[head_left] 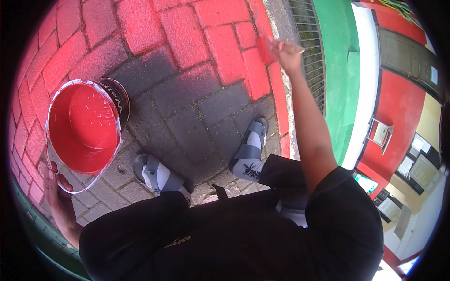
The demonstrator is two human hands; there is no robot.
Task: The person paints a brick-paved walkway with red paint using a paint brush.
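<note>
My right hand (288,52) is closed around red-coated paintbrush (266,49), arm stretched far forward. Bristles point left from fist, over red-painted brick pavers (187,33) beside metal drain grate (309,42). Unpainted grey patch (197,103) lies back toward my sandalled feet. My left hand (58,192) grips near rim of white bucket of red paint (84,126), low at left, well apart from brush.

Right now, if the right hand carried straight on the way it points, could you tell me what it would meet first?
Most likely the red-painted paving bricks: the right hand holds a brush aimed toward them. Depth is unclear, so I cannot tell whether the brush already touches.
</note>
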